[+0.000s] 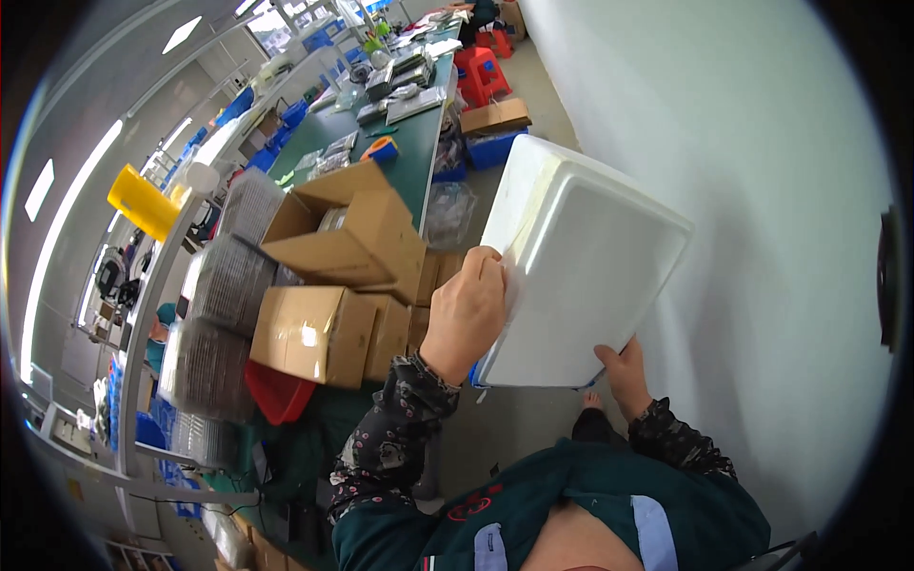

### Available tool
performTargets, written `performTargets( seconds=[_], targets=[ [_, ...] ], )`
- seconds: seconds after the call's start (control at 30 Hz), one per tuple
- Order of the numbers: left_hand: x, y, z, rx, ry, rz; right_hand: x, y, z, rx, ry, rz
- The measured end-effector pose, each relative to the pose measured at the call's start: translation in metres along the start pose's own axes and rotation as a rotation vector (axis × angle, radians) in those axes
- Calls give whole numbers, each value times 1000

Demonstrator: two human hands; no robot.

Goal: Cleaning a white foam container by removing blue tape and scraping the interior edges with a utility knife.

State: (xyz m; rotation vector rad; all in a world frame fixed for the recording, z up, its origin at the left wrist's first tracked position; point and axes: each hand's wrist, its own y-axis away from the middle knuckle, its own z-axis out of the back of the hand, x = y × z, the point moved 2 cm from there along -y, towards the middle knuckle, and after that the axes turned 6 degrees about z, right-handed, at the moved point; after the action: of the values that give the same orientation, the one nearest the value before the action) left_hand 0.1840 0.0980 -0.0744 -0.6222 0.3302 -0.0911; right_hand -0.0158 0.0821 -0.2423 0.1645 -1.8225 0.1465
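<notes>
A large white rectangular box point(595, 266) is tilted up in front of me, smooth face toward me. A yellowish strip, perhaps tape, runs down its left side, and a bit of blue shows at its bottom edge. My left hand point(466, 306) presses curled fingers against that left side; whether they pinch the strip I cannot tell. At the lower right corner my right hand point(625, 375) grips the box, its thumb on the face and the other fingers hidden behind.
A green-topped workbench point(405, 157) on the left carries an open cardboard box point(357, 238), a taped carton point(309, 333), stacked clear trays point(228, 285) and a red bin point(278, 392). Red stools point(484, 76) and a blue crate point(495, 149) stand farther along. A white wall point(762, 190) rises close on my right.
</notes>
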Motion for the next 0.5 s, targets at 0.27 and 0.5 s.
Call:
performTargets(
  seconds=[0.27, 0.5],
  targets=[
    [11, -90, -68, -120, -16, 86, -7, -114, 28, 61, -74, -7],
    [41, -134, -105, 31, -56, 68, -27, -198, 30, 101, -101, -35]
  ],
)
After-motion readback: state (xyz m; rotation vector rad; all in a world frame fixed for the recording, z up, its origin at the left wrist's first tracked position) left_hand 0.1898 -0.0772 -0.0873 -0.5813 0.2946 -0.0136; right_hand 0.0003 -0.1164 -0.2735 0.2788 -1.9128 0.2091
